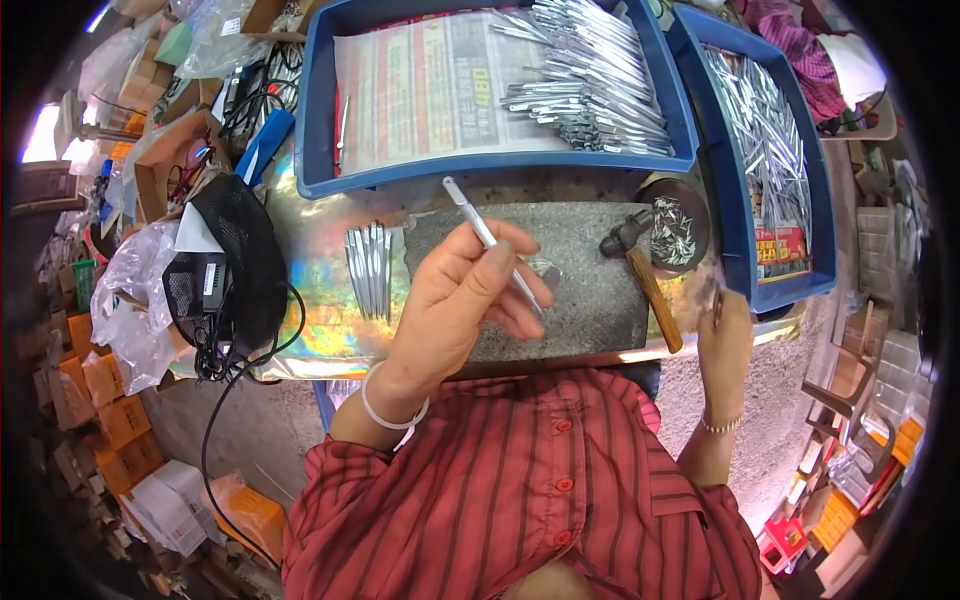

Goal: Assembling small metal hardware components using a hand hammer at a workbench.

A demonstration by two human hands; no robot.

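Foil-covered bench (310,235), viewed from above; we take clock directions from the centre of the grey slab (600,310). Above the slab, the left hand (450,300) pinches a silver rod (473,215) between thumb and fingers, its far end pointing toward 11 o'clock. At 3 o'clock, beyond the hammer (652,290), the right hand (728,335) has its fingers drawn together, apparently on a small, blurred piece; we cannot tell its kind. Since the rod is gripped only near its middle, we judge that a loosened thumb could let it swivel or drop. The hammer's handle reaches the bench's front edge; were the right hand to catch it, the head might jolt the dark bowl (698,205) at 2 o'clock and scatter its small pins (672,235).
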